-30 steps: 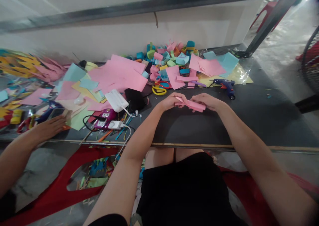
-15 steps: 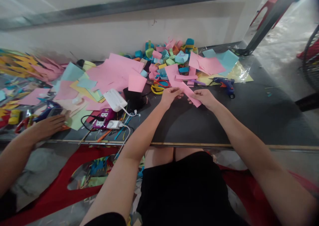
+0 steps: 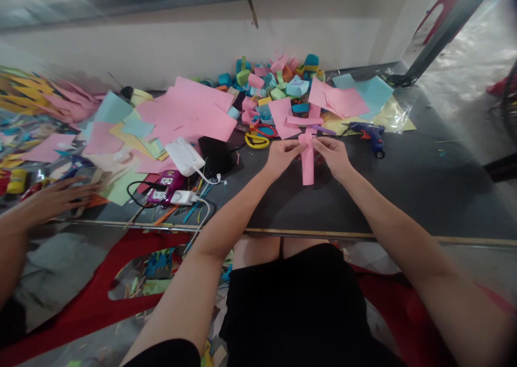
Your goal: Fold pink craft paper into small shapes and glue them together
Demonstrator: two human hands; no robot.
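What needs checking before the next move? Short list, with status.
1. Left hand on strip: ok, pinching near its upper end.
2. Right hand on strip: ok, fingers at the upper end too.
3. Scissors apart from both hands: ok, lying beyond the left.
4. Glue gun apart from right hand: ok.
5. Glue gun hot: cannot tell.
6. Co-worker's hand away from strip: ok, far left.

Matt paper strip (image 3: 307, 166), smooth matt tabletop (image 3: 424, 194), glossy plastic power socket (image 3: 176, 179), plastic glue gun (image 3: 375, 133), dull metal bar (image 3: 161, 1).
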